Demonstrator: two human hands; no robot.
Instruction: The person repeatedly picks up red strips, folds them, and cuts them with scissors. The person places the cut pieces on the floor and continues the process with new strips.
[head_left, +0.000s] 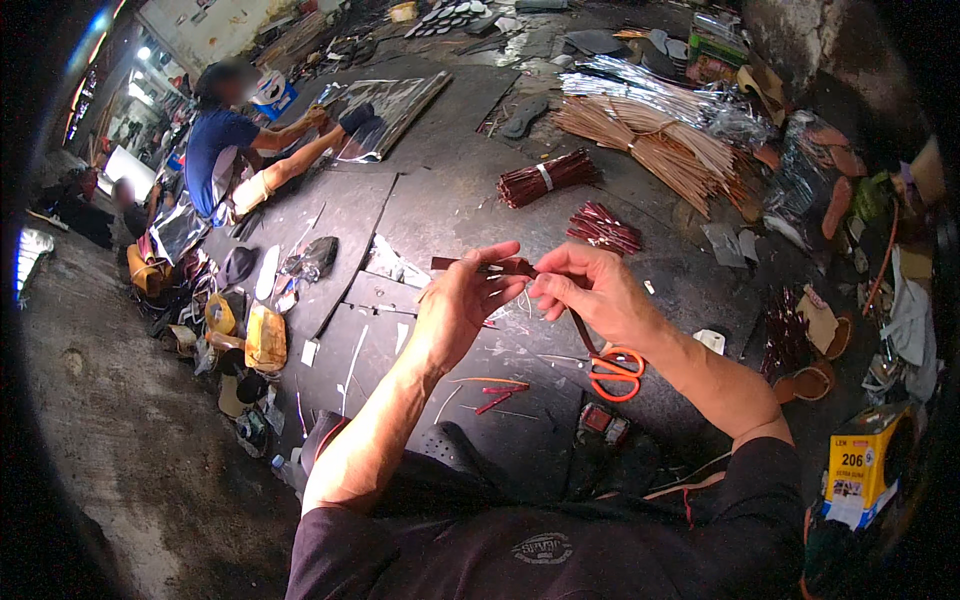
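My left hand (458, 312) holds a short dark red bundle of strips (445, 263) between thumb and fingers, its end sticking out to the left. My right hand (598, 292) pinches the bundle's other end. A dark narrow strip (580, 330) hangs below the right hand; its far end cannot be told from the scissors. Those scissors (617, 376), with orange handles, lie under my right wrist. Beyond my hands are a small bundle of dark red strips (604, 228) and a larger tied one (546, 180).
Long tan strips (650, 140) lie in a sheaf at far right. Loose red pieces (495, 402) lie near my knees. A co-worker (225, 150) sits at far left beside a silvery sheet (395, 115). A yellow tin (862, 462) stands at near right, a yellow container (265, 338) at left.
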